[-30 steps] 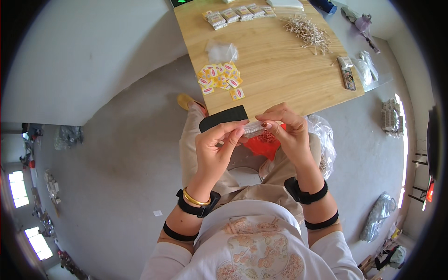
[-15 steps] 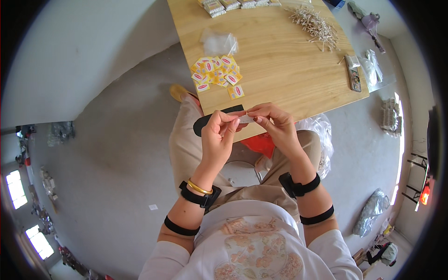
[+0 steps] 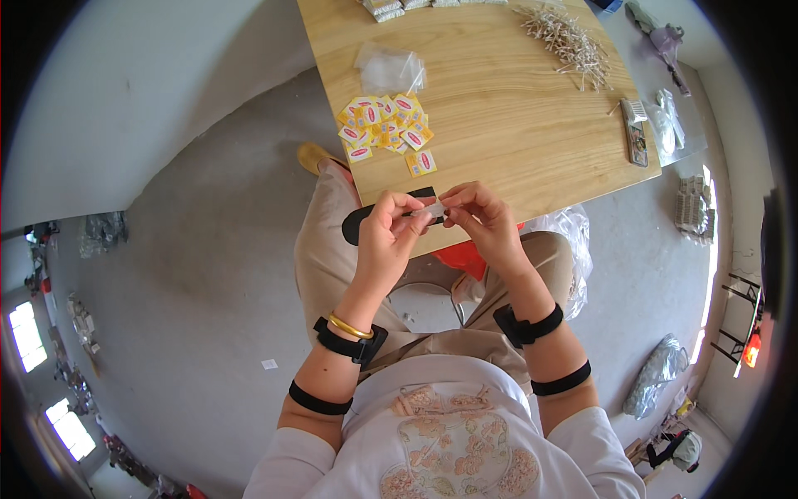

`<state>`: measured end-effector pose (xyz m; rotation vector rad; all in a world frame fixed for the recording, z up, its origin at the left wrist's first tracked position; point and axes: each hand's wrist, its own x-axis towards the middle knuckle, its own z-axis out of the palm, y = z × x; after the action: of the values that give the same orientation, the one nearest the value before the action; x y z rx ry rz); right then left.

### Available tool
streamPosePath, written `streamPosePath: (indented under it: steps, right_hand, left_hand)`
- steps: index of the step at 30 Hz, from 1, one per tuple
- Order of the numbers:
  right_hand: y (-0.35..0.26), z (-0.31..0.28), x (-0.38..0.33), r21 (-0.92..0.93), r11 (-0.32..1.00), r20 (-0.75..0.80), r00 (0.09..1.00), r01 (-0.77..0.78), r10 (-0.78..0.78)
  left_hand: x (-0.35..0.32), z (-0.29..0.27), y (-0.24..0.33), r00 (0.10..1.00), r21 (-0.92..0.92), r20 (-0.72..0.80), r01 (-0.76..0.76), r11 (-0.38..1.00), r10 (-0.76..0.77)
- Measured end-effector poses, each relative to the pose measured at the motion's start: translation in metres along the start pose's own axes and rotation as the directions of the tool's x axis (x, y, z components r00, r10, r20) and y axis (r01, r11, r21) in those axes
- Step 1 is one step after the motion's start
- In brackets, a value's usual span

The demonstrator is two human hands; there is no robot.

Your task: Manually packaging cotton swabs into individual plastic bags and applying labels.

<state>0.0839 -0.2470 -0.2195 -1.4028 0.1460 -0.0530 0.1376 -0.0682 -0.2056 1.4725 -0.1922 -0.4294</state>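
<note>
Both hands meet over the near edge of the wooden table (image 3: pixel 499 133). A small whitish, translucent piece (image 3: pixel 435 209), perhaps a little plastic bag, is pinched between them; its exact kind is hard to make out. My left hand (image 3: pixel 387 229) grips its left end between thumb and fingers. On its right end, the thumb and fingers of my right hand (image 3: pixel 489 223) are closed. Beneath the left hand lies a flat black object (image 3: pixel 356 224) with a rounded end. Just beyond the hands is a single yellow and white card (image 3: pixel 421 163).
A heap of yellow and white cards (image 3: pixel 382 125) lies at left, with clear plastic bags (image 3: pixel 391 71) behind it. Loose cotton swabs (image 3: pixel 569 48) are piled far right. Near the right edge, a small swab pack (image 3: pixel 633 111) touches a phone-like object (image 3: pixel 637 145). White packs (image 3: pixel 384 8) line the back.
The whitish piece has turned slightly between my hands, and more of it shows. My fingers have shifted a little on it. The cards and swabs lie as before.
</note>
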Motion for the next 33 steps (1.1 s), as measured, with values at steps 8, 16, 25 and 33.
streamPosePath:
  steps: [8, 16, 25, 33]
  right_hand:
    - [-0.011, 0.003, 0.000, -0.142, 0.990, 0.018, 1.000, 0.021, -0.018]
    - [-0.007, 0.006, -0.003, -0.184, 0.982, -0.023, 0.999, 0.036, -0.041]
    - [-0.001, 0.012, -0.004, 0.040, 0.992, -0.003, 0.992, -0.123, 0.124]
    - [0.014, 0.023, 0.000, 0.263, 0.946, -0.023, 0.979, -0.191, 0.204]
  left_hand:
    - [0.000, -0.003, 0.004, 0.996, 0.043, 0.074, 0.052, 0.998, -0.055]
    - [-0.004, -0.003, 0.001, 0.998, 0.015, 0.058, 0.036, 0.999, -0.037]
    - [-0.006, -0.003, -0.009, 1.000, 0.029, 0.012, 0.027, 0.999, -0.028]
    - [-0.003, -0.014, -0.019, 0.998, 0.020, -0.021, 0.051, 0.998, -0.051]
